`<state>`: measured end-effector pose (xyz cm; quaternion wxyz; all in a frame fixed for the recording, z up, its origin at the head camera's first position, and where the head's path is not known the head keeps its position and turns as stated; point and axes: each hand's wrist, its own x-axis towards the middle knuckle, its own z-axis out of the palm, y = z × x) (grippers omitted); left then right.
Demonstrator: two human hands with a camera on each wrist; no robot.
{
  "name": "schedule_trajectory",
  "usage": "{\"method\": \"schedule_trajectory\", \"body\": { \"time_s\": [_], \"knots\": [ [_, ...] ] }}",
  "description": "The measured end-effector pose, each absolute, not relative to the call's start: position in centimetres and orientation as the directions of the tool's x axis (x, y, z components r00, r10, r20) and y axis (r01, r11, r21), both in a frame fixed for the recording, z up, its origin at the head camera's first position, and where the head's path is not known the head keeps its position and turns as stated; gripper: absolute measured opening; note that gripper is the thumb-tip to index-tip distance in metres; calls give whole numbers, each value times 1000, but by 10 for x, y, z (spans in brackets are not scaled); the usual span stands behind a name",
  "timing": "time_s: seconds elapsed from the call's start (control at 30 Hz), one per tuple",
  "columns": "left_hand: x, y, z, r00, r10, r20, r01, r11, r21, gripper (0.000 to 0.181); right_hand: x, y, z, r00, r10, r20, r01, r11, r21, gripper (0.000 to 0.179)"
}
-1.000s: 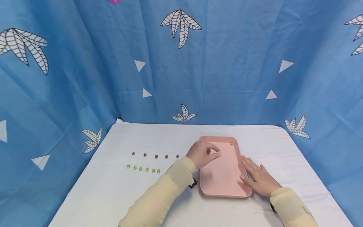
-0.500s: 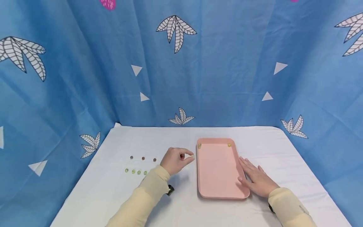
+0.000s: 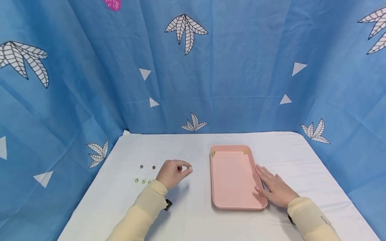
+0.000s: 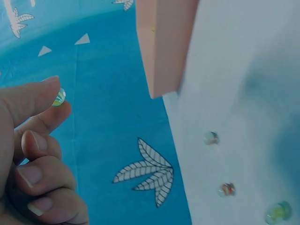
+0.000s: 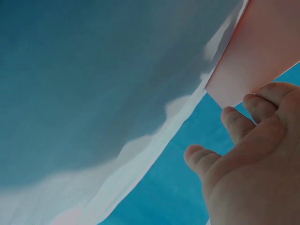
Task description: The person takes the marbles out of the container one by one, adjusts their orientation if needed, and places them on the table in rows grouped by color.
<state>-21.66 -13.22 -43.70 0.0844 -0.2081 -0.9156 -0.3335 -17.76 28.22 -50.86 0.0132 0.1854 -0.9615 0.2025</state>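
Observation:
In the head view my left hand (image 3: 172, 174) is raised over the white table, left of the pink tray (image 3: 238, 206). Its thumb and index finger pinch a small clear glass marble (image 4: 59, 97) with green and yellow in it, seen best in the left wrist view; the other fingers curl in. My right hand (image 3: 274, 189) lies along the tray's right side, fingers straight, thumb at the rim. Inside the tray, a yellow marble (image 3: 245, 152) is in the far right corner and yellowish marbles (image 3: 213, 154) sit close together in the far left corner.
Left of my left hand, a grey marble (image 3: 141, 166) and a reddish one (image 3: 153, 167) stand in a row, with green marbles (image 3: 143, 181) in a nearer row. The hand and sleeve hide part of both rows. A blue patterned curtain (image 3: 241, 67) surrounds the table.
My left hand has moved left from over the tray to above the bare table, still pinching a marble. The tray's far left corner has come into sight. My right hand stays at the tray.

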Motion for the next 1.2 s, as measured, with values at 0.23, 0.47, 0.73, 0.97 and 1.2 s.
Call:
{"method": "schedule_trajectory", "body": {
  "time_s": [0.23, 0.47, 0.73, 0.97, 1.2],
  "knots": [
    [-214, -143, -447, -921, 290, 260, 388, 738, 551, 18, -179, 284, -510, -931, -351, 102, -363, 852, -377, 75],
    [-214, -150, -456, -931, 278, 236, 363, 765, 532, 15, -178, 284, -509, -933, -350, 83, -354, 851, -389, 75],
    [-216, -163, -468, -949, 262, 176, 316, 806, 501, 15, -178, 283, -507, -932, -355, 78, -355, 845, -401, 75],
    [-217, -175, -482, -955, 250, 157, 295, 833, 469, 14, -177, 282, -509, -930, -358, 87, -362, 842, -400, 75],
    [-218, -179, -491, -957, 254, 143, 291, 861, 416, 15, -180, 281, -507, -933, -353, 68, -350, 847, -399, 76]
  ]
}}
